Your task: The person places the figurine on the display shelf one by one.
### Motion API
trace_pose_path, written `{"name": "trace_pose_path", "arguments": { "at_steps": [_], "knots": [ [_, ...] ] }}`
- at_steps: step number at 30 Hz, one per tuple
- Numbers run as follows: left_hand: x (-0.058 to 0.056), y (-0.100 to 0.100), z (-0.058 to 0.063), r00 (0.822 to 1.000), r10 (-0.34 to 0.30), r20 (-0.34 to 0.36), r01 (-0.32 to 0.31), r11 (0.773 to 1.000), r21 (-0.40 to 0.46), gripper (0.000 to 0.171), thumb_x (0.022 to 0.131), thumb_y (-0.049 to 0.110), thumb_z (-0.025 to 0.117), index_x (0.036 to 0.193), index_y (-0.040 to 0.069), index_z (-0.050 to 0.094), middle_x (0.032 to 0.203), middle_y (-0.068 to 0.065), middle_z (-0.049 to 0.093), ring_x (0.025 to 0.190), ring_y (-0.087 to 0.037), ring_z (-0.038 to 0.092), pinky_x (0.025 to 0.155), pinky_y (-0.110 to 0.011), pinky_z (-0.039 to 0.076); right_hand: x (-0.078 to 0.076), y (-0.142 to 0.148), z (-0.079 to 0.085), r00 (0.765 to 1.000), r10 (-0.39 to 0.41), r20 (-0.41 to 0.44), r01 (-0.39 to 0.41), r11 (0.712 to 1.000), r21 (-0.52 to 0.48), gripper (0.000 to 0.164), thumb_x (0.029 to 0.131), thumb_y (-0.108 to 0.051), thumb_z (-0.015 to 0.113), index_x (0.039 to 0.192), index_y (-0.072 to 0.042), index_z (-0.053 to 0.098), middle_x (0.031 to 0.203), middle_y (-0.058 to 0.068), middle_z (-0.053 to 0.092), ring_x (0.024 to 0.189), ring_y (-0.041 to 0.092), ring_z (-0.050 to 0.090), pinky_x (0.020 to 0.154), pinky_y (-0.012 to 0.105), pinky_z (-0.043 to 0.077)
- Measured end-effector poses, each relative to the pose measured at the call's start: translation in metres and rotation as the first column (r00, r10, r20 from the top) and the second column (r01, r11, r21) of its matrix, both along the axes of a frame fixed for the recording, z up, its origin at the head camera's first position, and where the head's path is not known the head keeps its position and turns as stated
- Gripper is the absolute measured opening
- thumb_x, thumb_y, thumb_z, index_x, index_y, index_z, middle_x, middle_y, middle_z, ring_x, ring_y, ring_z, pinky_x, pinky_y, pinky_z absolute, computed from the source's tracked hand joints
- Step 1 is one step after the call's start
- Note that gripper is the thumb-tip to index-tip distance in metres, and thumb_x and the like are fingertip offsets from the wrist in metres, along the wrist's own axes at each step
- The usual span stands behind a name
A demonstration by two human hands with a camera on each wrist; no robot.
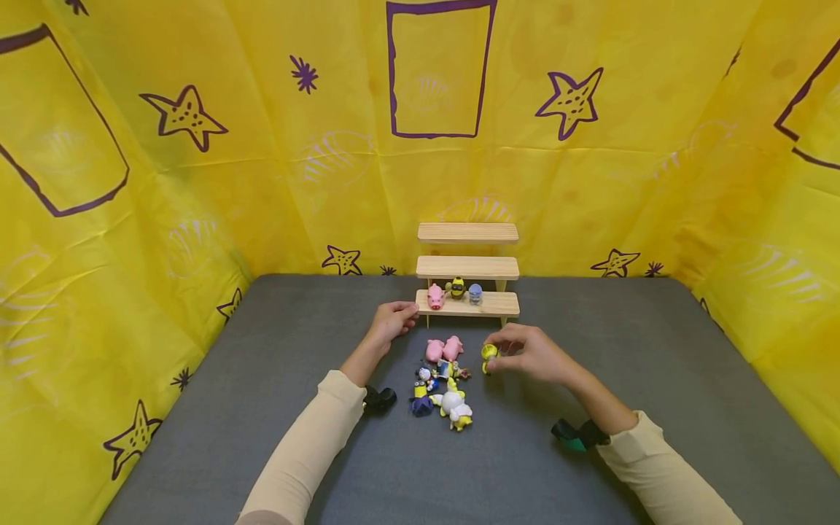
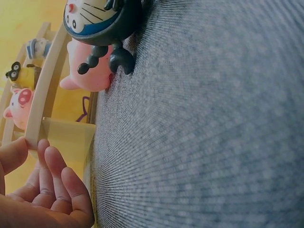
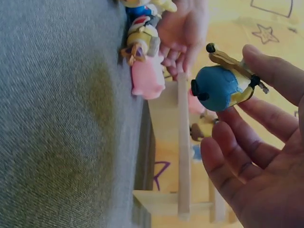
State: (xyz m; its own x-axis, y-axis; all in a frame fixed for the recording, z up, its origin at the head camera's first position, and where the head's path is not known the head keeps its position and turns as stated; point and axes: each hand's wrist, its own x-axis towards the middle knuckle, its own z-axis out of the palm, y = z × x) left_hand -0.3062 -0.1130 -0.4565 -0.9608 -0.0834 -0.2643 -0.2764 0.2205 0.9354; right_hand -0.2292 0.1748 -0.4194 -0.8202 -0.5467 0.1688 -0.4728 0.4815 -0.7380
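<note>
Between its thumb and fingers, the right hand (image 1: 534, 355) holds a small yellow minion figurine (image 1: 488, 353) above the table. In the right wrist view the figurine (image 3: 218, 88) shows blue overalls and a brown guitar-like piece. My left hand (image 1: 391, 321) pinches the left end of the lowest board of a wooden three-step display stand (image 1: 499, 302). On that board stand a pink pig figurine (image 1: 436, 297), a yellow and black minion figurine (image 1: 456, 287) and a small blue and white figurine (image 1: 475, 294).
In front of the stand lie two pink pig figurines (image 1: 434, 351), a dark blue and white cat figurine (image 1: 426, 375), a purple-dressed minion (image 1: 421, 399) and a white and yellow figurine (image 1: 453, 405), among others. Yellow patterned cloth (image 1: 367, 197) walls the grey table (image 1: 295, 328) behind and at the sides.
</note>
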Motion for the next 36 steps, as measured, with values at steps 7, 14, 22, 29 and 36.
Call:
{"name": "trace_pose_path", "arguments": {
  "at_steps": [7, 14, 22, 29, 36],
  "knots": [
    [0.000, 0.000, 0.000, 1.000, -0.005, -0.007, 0.005, 1.000, 0.002, 0.030, 0.097, 0.025, 0.060, 0.117, 0.004, 0.068, 0.103, -0.010, 0.071, 0.080, -0.013, 0.062, 0.071, -0.023, 0.050, -0.010, 0.004, 0.001, 0.994, -0.107, -0.032, 0.104, 0.992, -0.069, 0.031, 0.080, -0.018, 0.080, 0.107, -0.005, 0.072, 0.091, 0.004, 0.066, 0.080, 0.005, 0.057, 0.074, 0.025, 0.050],
    [0.001, -0.001, 0.000, 1.000, -0.007, -0.010, 0.007, 1.000, 0.001, 0.030, 0.097, 0.025, 0.061, 0.118, 0.004, 0.067, 0.105, -0.011, 0.071, 0.084, -0.017, 0.065, 0.071, -0.024, 0.050, -0.025, 0.005, 0.002, 0.976, -0.211, -0.052, 0.203, 0.969, -0.138, 0.030, 0.082, -0.013, 0.078, 0.109, -0.001, 0.070, 0.091, 0.012, 0.066, 0.080, 0.006, 0.058, 0.075, 0.026, 0.051],
    [0.000, 0.000, 0.001, 1.000, -0.008, -0.004, 0.008, 1.000, -0.005, 0.030, 0.097, 0.025, 0.061, 0.118, 0.005, 0.068, 0.105, -0.011, 0.071, 0.080, -0.013, 0.063, 0.070, -0.023, 0.049, -0.040, 0.006, 0.001, 0.957, -0.288, -0.034, 0.278, 0.946, -0.170, 0.035, 0.084, -0.015, 0.076, 0.115, 0.001, 0.068, 0.093, 0.014, 0.065, 0.083, 0.009, 0.058, 0.078, 0.029, 0.052],
    [-0.001, -0.001, 0.000, 1.000, -0.002, 0.009, 0.003, 1.000, -0.008, 0.031, 0.096, 0.026, 0.062, 0.119, 0.006, 0.068, 0.106, -0.011, 0.070, 0.081, -0.014, 0.063, 0.070, -0.023, 0.049, -0.057, 0.008, -0.006, 0.943, -0.329, -0.055, 0.313, 0.930, -0.193, 0.034, 0.086, -0.014, 0.075, 0.115, 0.002, 0.067, 0.097, 0.017, 0.064, 0.085, 0.014, 0.059, 0.075, 0.022, 0.050],
    [0.000, 0.000, 0.001, 1.000, 0.000, 0.016, 0.000, 1.000, -0.012, 0.030, 0.096, 0.026, 0.062, 0.119, 0.006, 0.068, 0.107, -0.011, 0.070, 0.080, -0.013, 0.062, 0.070, -0.023, 0.049, -0.067, 0.008, -0.010, 0.930, -0.364, -0.047, 0.343, 0.906, -0.247, 0.035, 0.086, -0.011, 0.074, 0.118, 0.003, 0.066, 0.100, 0.021, 0.062, 0.085, 0.027, 0.062, 0.069, 0.017, 0.046]
  ]
}}
